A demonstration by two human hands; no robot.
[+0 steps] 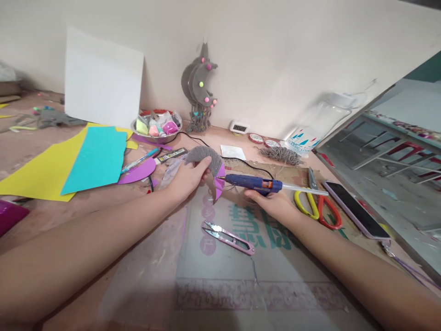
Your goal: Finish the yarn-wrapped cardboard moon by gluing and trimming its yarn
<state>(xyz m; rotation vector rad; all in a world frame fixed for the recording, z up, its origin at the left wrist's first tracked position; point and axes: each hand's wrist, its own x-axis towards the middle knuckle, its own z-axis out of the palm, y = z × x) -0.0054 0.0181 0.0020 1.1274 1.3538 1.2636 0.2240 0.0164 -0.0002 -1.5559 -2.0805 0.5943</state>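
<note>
My left hand [191, 178] pinches a crescent moon cutout [206, 158], mostly wrapped in grey yarn, with its lower tip still bare purple. In my right hand [268, 202] is a blue hot glue gun [253, 182], a clear glue stick [305, 188] sticking out of its back end. The gun's nozzle points left and meets the purple part of the crescent, or lies very close to it. Below both hands, a pair of pink thread snips [229, 237] lies on the printed plastic sheet [213, 266].
Yellow-and-red-handled scissors [320, 207] and a phone [356, 209] lie to the right. Grey yarn [282, 155] and a clear bottle [317, 122] stand behind. At left are yellow [41, 165] and turquoise sheets [96, 158] and a bowl [156, 135]. A moon ornament [200, 87] hangs on the wall.
</note>
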